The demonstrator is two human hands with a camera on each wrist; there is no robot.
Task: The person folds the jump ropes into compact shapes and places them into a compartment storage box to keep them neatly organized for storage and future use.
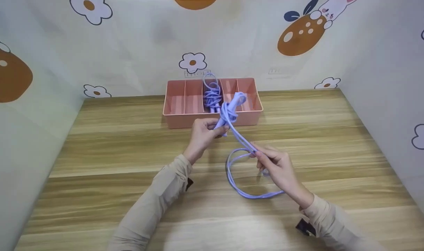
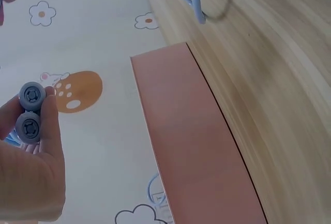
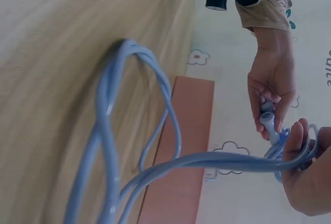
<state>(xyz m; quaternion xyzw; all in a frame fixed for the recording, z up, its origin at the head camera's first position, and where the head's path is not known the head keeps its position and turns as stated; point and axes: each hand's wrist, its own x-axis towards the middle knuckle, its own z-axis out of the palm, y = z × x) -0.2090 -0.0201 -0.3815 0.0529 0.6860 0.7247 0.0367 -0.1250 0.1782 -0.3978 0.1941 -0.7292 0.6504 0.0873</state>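
2 lavender-blue plastic handles (image 1: 235,100) are gripped by the curled left hand (image 1: 205,134) above the wood-grain counter (image 1: 110,150); the smooth lavender-blue cord (image 3: 227,158) partly wound round them is pinched by the right hand (image 1: 276,162). For neat coils, even tension should be applied.

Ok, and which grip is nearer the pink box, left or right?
Left. The left grip holds the rope handles just this side of the pink box; the right grip, pinching the cord, is farther back toward the person, off to the right.
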